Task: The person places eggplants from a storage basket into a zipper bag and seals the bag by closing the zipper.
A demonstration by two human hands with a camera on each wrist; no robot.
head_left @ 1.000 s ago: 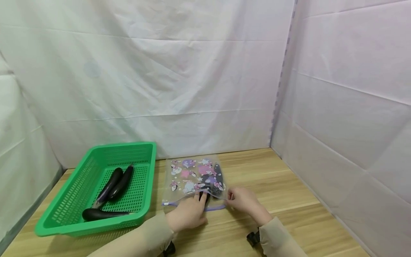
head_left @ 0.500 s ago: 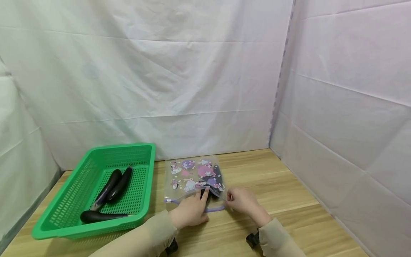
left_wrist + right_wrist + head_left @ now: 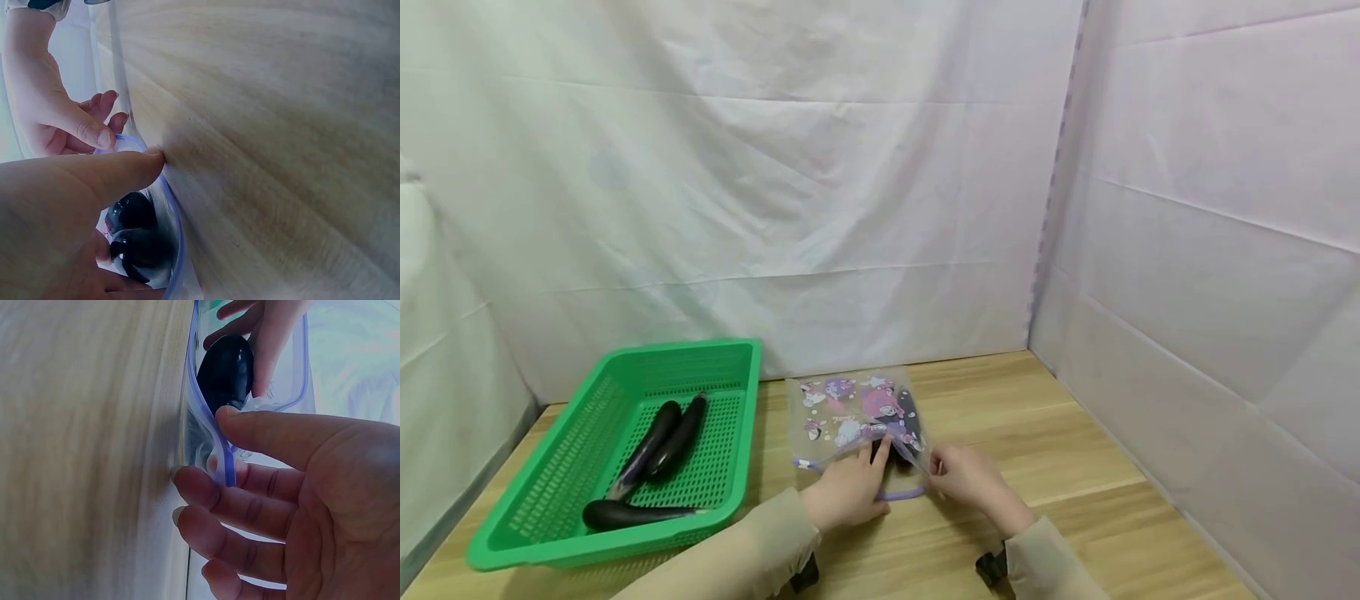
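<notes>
A clear zip bag (image 3: 801, 429) with pink and purple cartoon prints lies flat, its purple-edged mouth toward me. Dark eggplants (image 3: 147, 247) are inside, their rounded ends showing at the mouth in the left wrist view. My left hand (image 3: 847, 492) reaches into the mouth, its extended fingers spread on either side of an eggplant end (image 3: 228, 369). Its thumb (image 3: 134, 170) lies over the bag's near rim. At the mouth's right corner, my right hand (image 3: 966, 477) pinches the purple edge between thumb and fingers. The prints partly hide the eggplants.
A green plastic basket (image 3: 747, 433) stands on the left of the wooden table (image 3: 1045, 433), with three eggplants (image 3: 681, 437) in it. White cloth (image 3: 850, 192) hangs behind the table and along the sides.
My left hand has edged slightly forward at the bag mouth. The mouth's left corner with the white slider has shifted a little right and away from me. My right hand keeps its pinch.
</notes>
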